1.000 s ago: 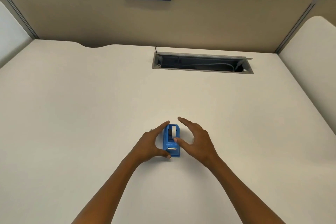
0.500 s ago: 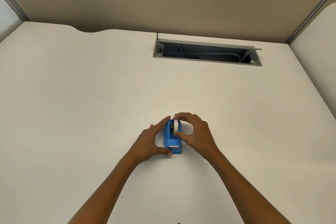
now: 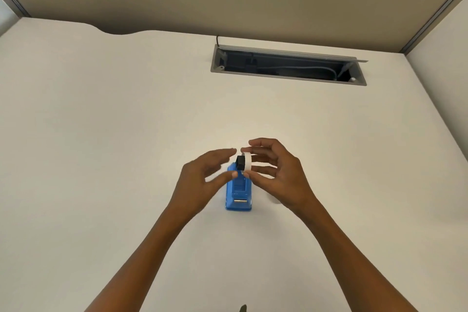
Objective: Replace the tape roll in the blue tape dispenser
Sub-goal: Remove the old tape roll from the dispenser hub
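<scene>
Landmark: blue plastic wedge-shaped tape dispenser [image 3: 238,191], flat on smooth off-white desk [image 3: 101,134]. Left of it, left hand [image 3: 202,180] fingers spread, empty, thumb tip at the dispenser's edge. Above its far end, white tape roll on black hub [image 3: 244,162], pinched between right hand [image 3: 276,175] thumb and fingers, lifted clear. Far beyond it to the right, grey metal-framed rectangular cable tray [image 3: 288,64] sunk in desk, lid up, grey cable inside.
</scene>
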`<control>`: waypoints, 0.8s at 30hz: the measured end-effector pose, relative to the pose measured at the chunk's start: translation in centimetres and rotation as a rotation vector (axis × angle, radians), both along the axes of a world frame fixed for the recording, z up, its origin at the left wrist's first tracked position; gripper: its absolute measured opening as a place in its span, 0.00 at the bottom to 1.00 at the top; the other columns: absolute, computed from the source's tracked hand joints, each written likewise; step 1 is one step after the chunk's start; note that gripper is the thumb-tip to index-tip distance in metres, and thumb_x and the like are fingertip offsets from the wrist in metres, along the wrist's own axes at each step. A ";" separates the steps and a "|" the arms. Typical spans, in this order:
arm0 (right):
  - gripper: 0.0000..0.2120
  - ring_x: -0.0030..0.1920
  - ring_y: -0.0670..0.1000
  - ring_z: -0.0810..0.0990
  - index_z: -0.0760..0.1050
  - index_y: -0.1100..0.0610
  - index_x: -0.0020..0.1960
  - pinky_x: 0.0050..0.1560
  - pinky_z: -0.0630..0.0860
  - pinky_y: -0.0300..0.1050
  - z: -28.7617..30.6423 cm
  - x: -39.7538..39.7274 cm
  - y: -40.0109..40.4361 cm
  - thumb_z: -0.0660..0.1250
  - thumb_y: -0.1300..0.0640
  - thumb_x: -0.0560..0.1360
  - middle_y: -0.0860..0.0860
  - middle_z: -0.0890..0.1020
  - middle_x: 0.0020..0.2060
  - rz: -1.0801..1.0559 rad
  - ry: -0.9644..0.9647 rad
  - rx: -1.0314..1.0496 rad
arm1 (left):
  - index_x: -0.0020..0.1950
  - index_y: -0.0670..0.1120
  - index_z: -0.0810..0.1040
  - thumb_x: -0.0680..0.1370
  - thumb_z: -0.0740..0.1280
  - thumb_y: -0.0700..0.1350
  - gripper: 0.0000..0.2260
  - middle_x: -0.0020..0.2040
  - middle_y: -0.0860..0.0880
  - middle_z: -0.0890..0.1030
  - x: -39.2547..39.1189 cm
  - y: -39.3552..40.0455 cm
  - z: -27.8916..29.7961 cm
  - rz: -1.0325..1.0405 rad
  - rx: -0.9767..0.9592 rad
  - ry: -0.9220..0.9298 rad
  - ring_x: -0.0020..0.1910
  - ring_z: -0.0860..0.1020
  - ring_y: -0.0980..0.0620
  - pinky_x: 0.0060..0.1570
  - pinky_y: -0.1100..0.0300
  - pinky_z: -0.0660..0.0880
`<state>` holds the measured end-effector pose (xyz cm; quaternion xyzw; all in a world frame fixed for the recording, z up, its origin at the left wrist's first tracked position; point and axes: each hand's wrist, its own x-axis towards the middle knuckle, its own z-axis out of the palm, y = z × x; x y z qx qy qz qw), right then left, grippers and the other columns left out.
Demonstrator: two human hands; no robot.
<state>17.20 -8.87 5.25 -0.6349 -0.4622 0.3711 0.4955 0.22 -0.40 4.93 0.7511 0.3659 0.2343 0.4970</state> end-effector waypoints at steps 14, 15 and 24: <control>0.18 0.51 0.49 0.83 0.81 0.53 0.56 0.45 0.80 0.37 1.7 0.0 -0.6 0.74 0.66 0.69 0.51 0.85 0.50 0.020 0.233 0.012 | 0.50 0.51 0.83 0.71 0.71 0.47 0.09 0.43 0.52 0.86 1.3 -1.5 2.3 0.156 -0.435 -0.199 0.44 0.84 0.53 0.50 0.63 0.75; 0.17 0.51 0.49 0.83 0.81 0.53 0.56 0.45 0.80 0.37 1.7 0.0 -0.6 0.74 0.66 0.69 0.51 0.85 0.50 0.018 0.237 0.015 | 0.50 0.51 0.83 0.71 0.71 0.48 0.08 0.42 0.53 0.86 1.4 -1.6 2.3 0.160 -0.425 -0.193 0.43 0.84 0.55 0.46 0.67 0.75; 0.19 0.57 0.50 0.82 0.80 0.51 0.58 0.55 0.78 0.42 2.5 0.2 -0.6 0.75 0.54 0.68 0.49 0.84 0.55 0.031 0.308 -0.027 | 0.53 0.49 0.81 0.74 0.68 0.44 0.09 0.48 0.51 0.84 2.0 -2.2 2.5 0.157 -0.324 -0.255 0.49 0.82 0.57 0.48 0.70 0.75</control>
